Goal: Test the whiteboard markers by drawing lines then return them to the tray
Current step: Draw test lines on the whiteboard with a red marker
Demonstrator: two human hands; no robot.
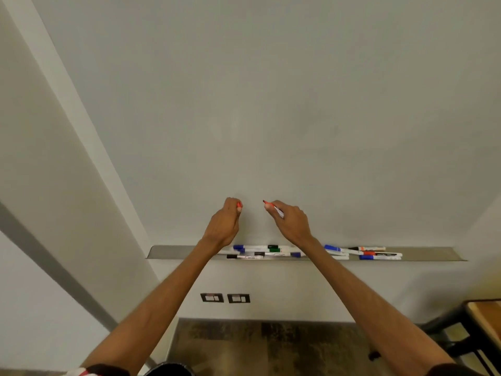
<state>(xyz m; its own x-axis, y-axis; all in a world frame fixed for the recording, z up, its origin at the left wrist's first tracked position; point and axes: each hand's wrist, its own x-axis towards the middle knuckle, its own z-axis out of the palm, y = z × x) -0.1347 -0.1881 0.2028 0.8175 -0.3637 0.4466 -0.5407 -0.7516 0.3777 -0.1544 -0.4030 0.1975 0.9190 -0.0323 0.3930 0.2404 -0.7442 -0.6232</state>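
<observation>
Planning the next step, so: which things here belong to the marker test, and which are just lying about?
Job: red marker in the right hand, red cap in the left hand, whiteboard, tray, other markers in it.
Lying about: two wall sockets, table at right.

You stand in classroom or meeting room: wall whiteboard (271,104), tray (173,252) of markers (379,257) along its bottom edge, twin wall sockets (225,297) below, wood-topped table (485,312) at right.

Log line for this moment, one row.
left hand: holds red cap | right hand: holds red marker, uncapped | board: no line yet | tray: other markers
</observation>
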